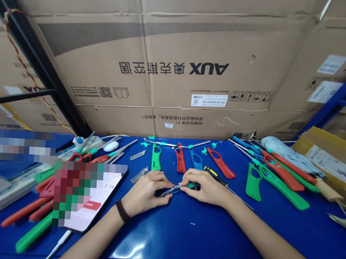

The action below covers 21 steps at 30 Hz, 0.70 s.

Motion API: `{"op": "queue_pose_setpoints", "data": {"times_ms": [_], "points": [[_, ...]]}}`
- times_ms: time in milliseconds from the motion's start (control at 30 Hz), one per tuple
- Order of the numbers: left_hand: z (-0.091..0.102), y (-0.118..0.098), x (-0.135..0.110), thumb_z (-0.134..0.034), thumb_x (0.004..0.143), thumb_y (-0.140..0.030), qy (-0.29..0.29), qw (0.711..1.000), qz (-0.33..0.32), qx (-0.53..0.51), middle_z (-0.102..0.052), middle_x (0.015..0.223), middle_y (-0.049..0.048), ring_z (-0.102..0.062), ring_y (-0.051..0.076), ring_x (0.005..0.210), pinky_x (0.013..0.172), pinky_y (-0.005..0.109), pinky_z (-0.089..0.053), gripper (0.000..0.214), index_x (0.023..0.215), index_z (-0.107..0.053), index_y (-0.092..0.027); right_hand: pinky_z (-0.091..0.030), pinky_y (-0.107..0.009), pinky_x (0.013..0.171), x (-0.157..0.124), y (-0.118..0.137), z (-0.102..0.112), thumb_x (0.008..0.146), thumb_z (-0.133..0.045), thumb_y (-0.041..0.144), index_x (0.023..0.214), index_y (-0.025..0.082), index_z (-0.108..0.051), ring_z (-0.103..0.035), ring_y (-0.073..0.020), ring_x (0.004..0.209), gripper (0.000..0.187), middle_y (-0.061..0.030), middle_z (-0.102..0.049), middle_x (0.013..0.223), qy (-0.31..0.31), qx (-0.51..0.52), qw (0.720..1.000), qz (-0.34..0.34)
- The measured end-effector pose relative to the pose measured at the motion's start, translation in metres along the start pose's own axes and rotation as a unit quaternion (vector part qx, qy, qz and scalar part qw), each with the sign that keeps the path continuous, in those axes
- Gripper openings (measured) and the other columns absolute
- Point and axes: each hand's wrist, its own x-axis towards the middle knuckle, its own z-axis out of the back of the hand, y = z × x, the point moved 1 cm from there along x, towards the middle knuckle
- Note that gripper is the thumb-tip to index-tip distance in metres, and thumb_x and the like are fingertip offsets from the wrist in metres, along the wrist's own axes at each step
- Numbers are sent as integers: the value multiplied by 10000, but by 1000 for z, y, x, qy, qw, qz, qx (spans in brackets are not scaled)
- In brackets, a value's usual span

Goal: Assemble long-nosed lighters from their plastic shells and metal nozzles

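- The left hand [150,190] and the right hand [204,185] come close together, and I see both pinching one small part [175,189].
- The small part sits right between the two sets of fingertips, so neither hand is clearly nearer to it.
- Its long side seems to go from left to right, with the left end a bit closer to the person.
- Thin silver wires [165,192] lie by the left fingers.
- A green bit [193,184] peeks out under the right fingers; I can't tell if it is joined on.
- Just past the right hand is a screwdriver [215,176], its thin rod lying along the far side of that arm.
- Just past the left hand are a clear case [140,175] and a green shell [155,161].
- Farther back, a red shell [181,161] and a blue shell [196,160] lie on the blue table [213,233].
- Off to the left is a phone [106,197].
- Behind it all stands a big box [166,39].
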Motion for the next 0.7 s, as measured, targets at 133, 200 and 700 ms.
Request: {"op": "queue_pose_setpoints", "data": {"times_ms": [133, 200, 700], "points": [[1, 0, 0, -663, 800, -260, 2, 1000, 2, 4, -715, 909, 15, -646, 194, 854, 917, 393, -444, 200, 995, -703, -236, -484, -271, 764, -1, -1, 4, 861, -588, 211, 903, 194, -671, -624, -151, 840, 95, -42, -650, 940, 24, -5, 1000, -7], [1, 0, 0, -668, 794, -257, 1, 1000, 4, 10, -716, 910, 19, -649, 197, 857, 915, 392, -444, 208, 998, -702, -237, -483, -274, 776, -2, -2, 5, 864, -590, 222, 915, 202, -677, -627, -152, 846, 103, -39, -653, 945, 32, -6, 999, -6], [-3, 2, -3, -658, 812, -231, -15, 999, -21, 33, -716, 943, -24, -658, 163, 874, 955, 377, -428, 253, 1052, -687, -306, -439, -298, 890, -3, 0, 3, 888, -556, 251, 1028, 232, -668, -588, -168, 983, 180, -37, -592, 1057, 83, -28, 995, -38]]}}
